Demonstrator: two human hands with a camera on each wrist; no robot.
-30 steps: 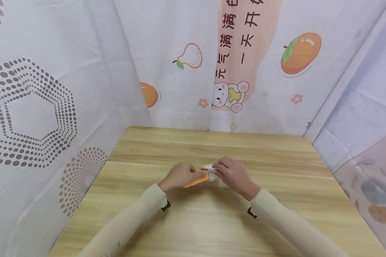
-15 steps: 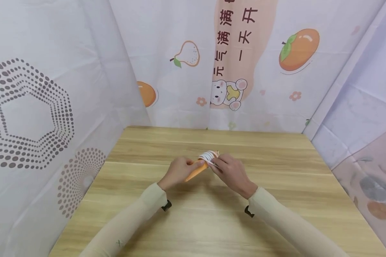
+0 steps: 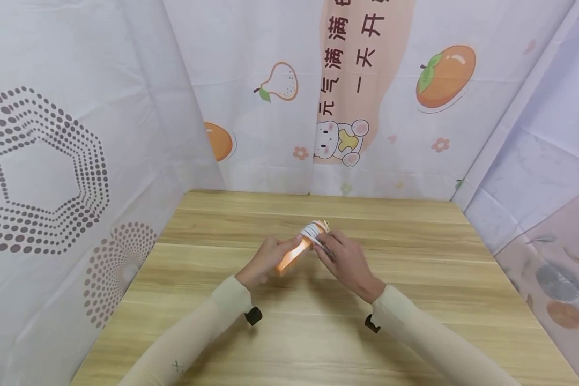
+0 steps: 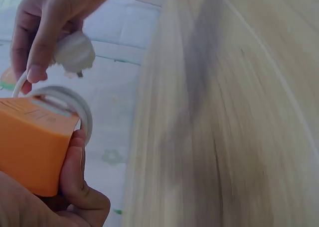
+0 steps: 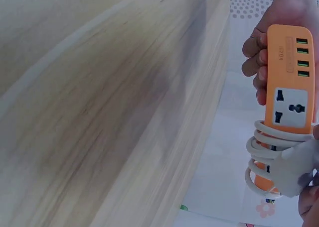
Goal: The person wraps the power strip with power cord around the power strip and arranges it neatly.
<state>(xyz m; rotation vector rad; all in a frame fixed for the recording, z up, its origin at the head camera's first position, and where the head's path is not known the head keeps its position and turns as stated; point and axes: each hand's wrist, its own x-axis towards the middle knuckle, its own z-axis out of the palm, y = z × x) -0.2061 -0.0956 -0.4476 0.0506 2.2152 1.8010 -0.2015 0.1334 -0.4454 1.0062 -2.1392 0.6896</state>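
Note:
An orange power strip [image 3: 291, 257] is held above the table by my left hand [image 3: 265, 261], with fingers along one side. The right wrist view shows its socket [image 5: 290, 107] and several USB ports [image 5: 302, 57] on the face. A white cord [image 3: 311, 231] is wrapped in several turns around the end away from the left palm. Beside those turns, my right hand [image 3: 349, 265] pinches the cord's white plug [image 5: 294, 172], also visible as a plug [image 4: 75, 53] in the left wrist view. The right palm is hidden in the head view.
Underneath is a wood-grain table [image 3: 299, 332]. Printed white curtains enclose it, with a back curtain [image 3: 265, 134], a left curtain [image 3: 48, 177] and a right curtain [image 3: 545, 214]. A dark band [image 3: 253, 316] sits at the left wrist, another dark band [image 3: 372, 323] at the right.
The power strip's wrapped end has swung up and toward the back curtain, and its face has tilted into the light. My right hand has stayed close to the wrapped cord.

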